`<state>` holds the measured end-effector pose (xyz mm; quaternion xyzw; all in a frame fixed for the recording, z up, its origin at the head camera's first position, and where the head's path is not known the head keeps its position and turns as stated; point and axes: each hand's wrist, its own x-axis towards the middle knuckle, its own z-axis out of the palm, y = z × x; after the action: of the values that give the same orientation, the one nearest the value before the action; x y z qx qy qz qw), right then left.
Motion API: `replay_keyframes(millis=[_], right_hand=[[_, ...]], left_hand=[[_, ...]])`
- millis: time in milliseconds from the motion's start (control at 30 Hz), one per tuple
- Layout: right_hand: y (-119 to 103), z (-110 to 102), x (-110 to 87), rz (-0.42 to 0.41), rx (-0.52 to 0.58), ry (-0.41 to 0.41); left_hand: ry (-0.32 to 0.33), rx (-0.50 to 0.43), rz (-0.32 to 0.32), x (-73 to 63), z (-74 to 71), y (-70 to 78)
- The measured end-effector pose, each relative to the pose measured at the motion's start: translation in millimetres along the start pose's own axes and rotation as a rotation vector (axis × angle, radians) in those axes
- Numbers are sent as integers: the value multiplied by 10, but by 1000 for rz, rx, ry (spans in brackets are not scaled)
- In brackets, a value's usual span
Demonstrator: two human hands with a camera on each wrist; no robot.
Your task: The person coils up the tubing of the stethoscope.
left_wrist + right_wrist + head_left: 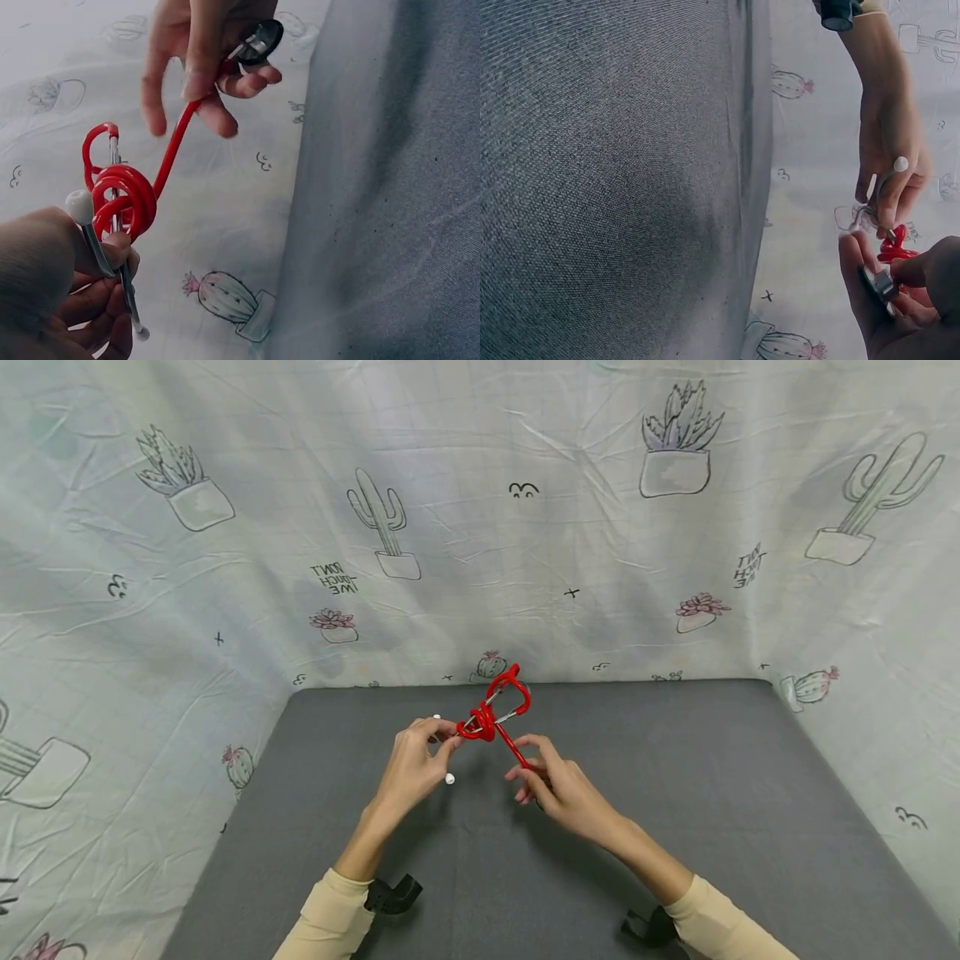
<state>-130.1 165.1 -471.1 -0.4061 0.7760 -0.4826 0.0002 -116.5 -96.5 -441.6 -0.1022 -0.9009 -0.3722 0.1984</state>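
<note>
A stethoscope (486, 723) with red tubing wound in coils around its metal ear tubes is held up above the grey table. My left hand (418, 763) pinches the metal ear tubes; white eartips (78, 205) stick out on either side of its fingers. My right hand (557, 783) pinches the free stretch of red tubing (177, 147) between thumb and fingers. Beside the right palm is the black-rimmed chest piece (260, 42), seen in the left wrist view. In the right wrist view the coils (897, 251) are partly hidden behind the right hand.
A grey cloth-covered table (360, 727) lies beneath both hands. Behind it and at its sides hangs a pale curtain (465, 527) printed with cacti. Dark wrist mounts (393, 894) sit on both forearms.
</note>
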Motion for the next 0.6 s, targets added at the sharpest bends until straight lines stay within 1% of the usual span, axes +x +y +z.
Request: replay_keyframes(millis=[100, 167, 267, 400, 533, 600], right_hand=[[-32, -7, -10, 17, 8, -24], [-50, -23, -20, 33, 14, -55], [-96, -67, -39, 43, -14, -102], [-142, -151, -64, -3, -64, -176], [-160, -235, -67, -93, -121, -224], [-174, -269, -58, -146, -158, -227]], left_hand=[[-6, 9, -2, 0, -16, -7], [-12, 11, -3, -5, -27, -5], [-25, 13, -3, -15, -37, -4], [-45, 17, 3, -21, -34, -3], [-58, 15, 4, -21, -33, 20], [-64, 11, 5, -22, -35, 39]])
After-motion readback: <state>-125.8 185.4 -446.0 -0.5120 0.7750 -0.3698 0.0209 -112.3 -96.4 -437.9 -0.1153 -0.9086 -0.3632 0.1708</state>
